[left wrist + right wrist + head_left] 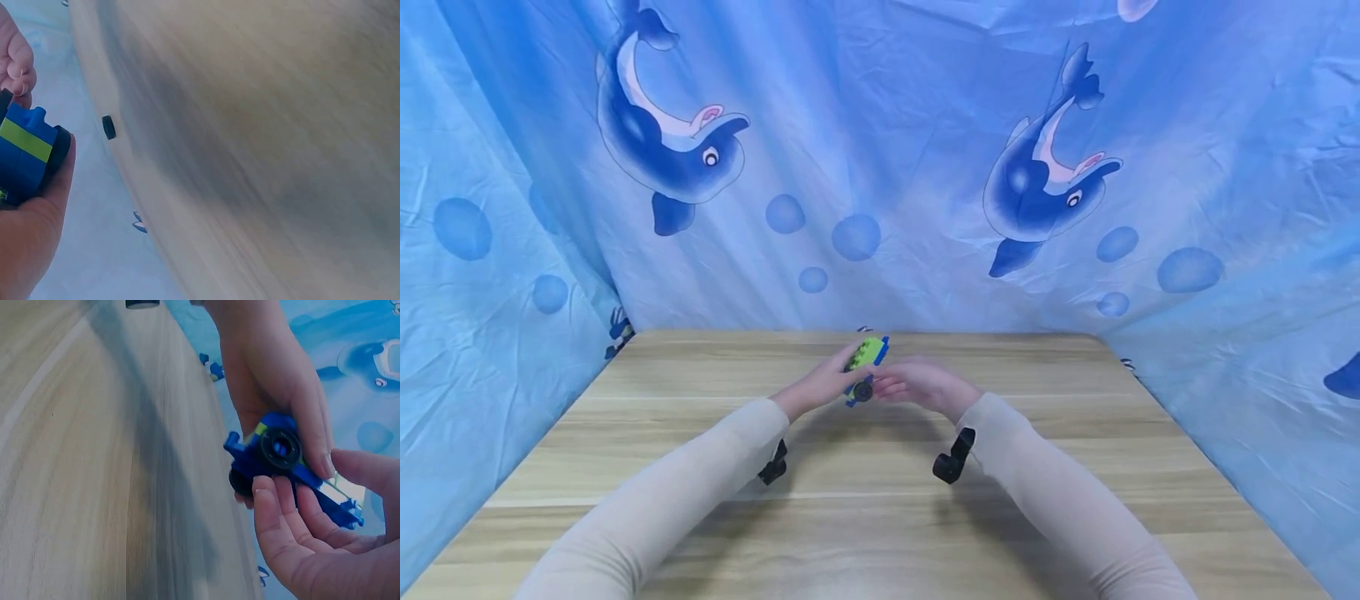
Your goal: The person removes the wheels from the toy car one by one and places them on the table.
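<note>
My left hand [827, 383] grips a toy car [868, 352] built of blue and lime-green bricks, with black wheels. Held above the table, the car is tilted. In the right wrist view one wheel [280, 447] faces the camera, and the left thumb lies along the car's side. My right hand [928, 385] is just to the right of the car, blurred in the head view. Its fingertips [265, 484] are right at the car's underside in the right wrist view, loosely bent, with the thumb apart from them. Part of the car is hidden behind the left hand.
The wood-grain table [865, 533] stretches under both arms. A blue curtain [910, 167] with printed dolphins hangs behind it and along its sides. Black wrist cameras [951, 462] hang below the sleeves. A small dark piece [109, 127] shows at the table's edge.
</note>
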Demonstrator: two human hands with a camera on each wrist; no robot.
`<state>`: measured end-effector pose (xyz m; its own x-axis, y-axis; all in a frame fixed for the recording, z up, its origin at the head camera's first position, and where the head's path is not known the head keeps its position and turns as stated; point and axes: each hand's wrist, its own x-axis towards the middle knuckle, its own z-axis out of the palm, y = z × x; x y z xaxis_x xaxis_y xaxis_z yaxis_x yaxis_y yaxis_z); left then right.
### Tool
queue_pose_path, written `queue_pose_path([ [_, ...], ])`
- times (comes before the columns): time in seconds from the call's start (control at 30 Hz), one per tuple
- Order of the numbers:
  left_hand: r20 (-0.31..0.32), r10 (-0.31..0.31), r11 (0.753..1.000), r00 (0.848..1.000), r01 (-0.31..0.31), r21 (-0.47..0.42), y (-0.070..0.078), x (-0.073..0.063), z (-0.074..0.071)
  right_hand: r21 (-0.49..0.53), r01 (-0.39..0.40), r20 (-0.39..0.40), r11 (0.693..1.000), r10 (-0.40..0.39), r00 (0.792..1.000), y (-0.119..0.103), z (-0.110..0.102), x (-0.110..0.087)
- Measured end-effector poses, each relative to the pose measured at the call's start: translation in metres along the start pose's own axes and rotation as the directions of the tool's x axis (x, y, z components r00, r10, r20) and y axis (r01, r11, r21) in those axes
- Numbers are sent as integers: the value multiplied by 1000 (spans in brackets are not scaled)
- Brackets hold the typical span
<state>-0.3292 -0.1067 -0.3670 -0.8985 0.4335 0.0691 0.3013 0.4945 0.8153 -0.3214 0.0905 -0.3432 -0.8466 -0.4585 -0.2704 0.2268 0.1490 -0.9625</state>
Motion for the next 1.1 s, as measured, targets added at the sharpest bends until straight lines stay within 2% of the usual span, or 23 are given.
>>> queue_pose_path([
  [0.2, 11, 47, 998, 999, -46, -34, 4, 5, 1, -50, 42, 26, 998, -41, 999, 1, 3, -1],
  [0.43, 29, -4, 997, 1000, 6, -76, 7, 5, 1, -160, 58, 106, 985, -41, 993, 7, 4, -4],
  [0.6, 34, 0, 994, 999, 4, -105, 10, 5, -3, -236, 135, 147, 962, -102, 984, 8, 7, -4],
  [0.8, 40, 32, 997, 999, -29, -73, 11, 4, -5, -372, 201, 120, 906, -167, 979, 8, 15, -7],
  [0.83, 40, 34, 997, 999, -31, -72, 14, 2, -5, -385, 207, 111, 899, -177, 978, 8, 16, -7],
  [1.1, 40, 16, 997, 999, -13, -72, 16, 4, -7, -414, 249, -7, 876, -276, 961, 11, 23, -10],
])
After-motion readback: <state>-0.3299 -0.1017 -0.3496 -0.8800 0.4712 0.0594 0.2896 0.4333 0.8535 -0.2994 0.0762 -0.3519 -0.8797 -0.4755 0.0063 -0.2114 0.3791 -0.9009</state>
